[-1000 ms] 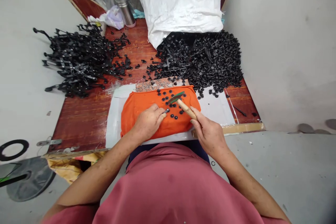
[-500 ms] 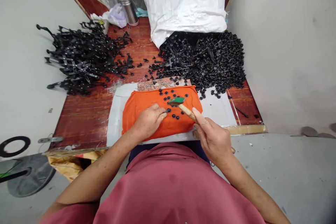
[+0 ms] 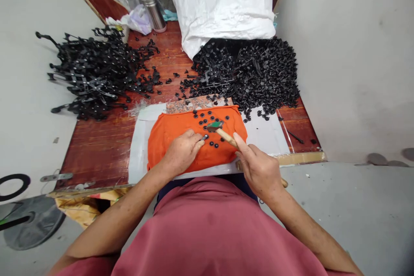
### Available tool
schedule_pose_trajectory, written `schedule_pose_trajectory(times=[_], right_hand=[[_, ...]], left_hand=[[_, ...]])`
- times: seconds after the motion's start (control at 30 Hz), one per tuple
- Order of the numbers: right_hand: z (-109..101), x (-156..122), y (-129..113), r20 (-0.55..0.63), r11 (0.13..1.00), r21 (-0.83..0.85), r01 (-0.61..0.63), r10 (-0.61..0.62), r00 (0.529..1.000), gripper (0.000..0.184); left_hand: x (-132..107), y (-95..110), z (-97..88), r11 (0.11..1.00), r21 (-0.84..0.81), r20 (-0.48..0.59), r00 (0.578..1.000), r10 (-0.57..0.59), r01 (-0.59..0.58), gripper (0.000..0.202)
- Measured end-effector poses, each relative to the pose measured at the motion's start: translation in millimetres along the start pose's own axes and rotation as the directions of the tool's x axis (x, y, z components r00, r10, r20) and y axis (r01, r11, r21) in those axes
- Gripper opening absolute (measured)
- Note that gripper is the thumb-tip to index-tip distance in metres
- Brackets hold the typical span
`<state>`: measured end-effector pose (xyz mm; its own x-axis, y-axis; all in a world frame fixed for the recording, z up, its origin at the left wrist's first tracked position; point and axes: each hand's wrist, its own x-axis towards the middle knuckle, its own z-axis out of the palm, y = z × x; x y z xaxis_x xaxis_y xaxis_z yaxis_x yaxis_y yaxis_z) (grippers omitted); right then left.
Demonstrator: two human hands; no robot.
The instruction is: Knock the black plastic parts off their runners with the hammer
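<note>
In the head view, my left hand (image 3: pixel 183 150) rests on the orange cloth (image 3: pixel 170 136), with thumb and fingers pinching a small grey metal piece (image 3: pixel 204 137). Its tip meets one of the black round studs on the cloth; I cannot tell exactly what kind of piece it is. My right hand (image 3: pixel 261 167) is wrapped around the wooden handle of a hammer (image 3: pixel 227 137). The hammer's head, partly green, is over the cloth just up and right of my left fingertips. Several black studs (image 3: pixel 211 143) lie scattered around it, some hidden under the head.
On the red-brown table (image 3: pixel 97 151), a tangled heap of black plastic pieces (image 3: pixel 97 73) lies left. A larger heap of small black studs (image 3: pixel 258 73) lies right, beneath a white sack (image 3: pixel 223 4). A steel flask (image 3: pixel 154 13) stands at the back. A speckled slab (image 3: pixel 197 104) shows behind the cloth.
The whole view has shifted slightly, so the scene sits a little further left. Both hands keep their grips, and the hammer head has moved only slightly over the cloth.
</note>
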<state>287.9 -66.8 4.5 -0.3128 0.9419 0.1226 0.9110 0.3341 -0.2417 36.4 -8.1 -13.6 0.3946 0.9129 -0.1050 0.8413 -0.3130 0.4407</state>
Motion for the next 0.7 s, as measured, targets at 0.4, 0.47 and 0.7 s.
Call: schedule_pose_trajectory(times=[0.4, 0.47, 0.7], right_hand=[[6.5, 3.0, -1.4, 0.093, 1.000, -0.028, 0.000, 0.003, 0.996, 0.051], [7.2, 4.8, -2.3, 0.141, 1.000, -0.025, -0.004, 0.008, 0.990, 0.052], [-3.1, 14.0, -1.9, 0.009, 0.821, 0.549, -0.156, 0.181, 0.984, 0.039]], left_hand=[[3.3, 2.0, 0.9, 0.999, -0.021, 0.014, 0.999, -0.038, 0.038, 0.032], [3.2, 0.6, 0.5, 0.996, -0.079, 0.005, 0.999, -0.042, 0.042, 0.032], [-5.2, -4.6, -19.2, 0.413, -0.889, 0.087, 0.959, -0.270, 0.197, 0.030]])
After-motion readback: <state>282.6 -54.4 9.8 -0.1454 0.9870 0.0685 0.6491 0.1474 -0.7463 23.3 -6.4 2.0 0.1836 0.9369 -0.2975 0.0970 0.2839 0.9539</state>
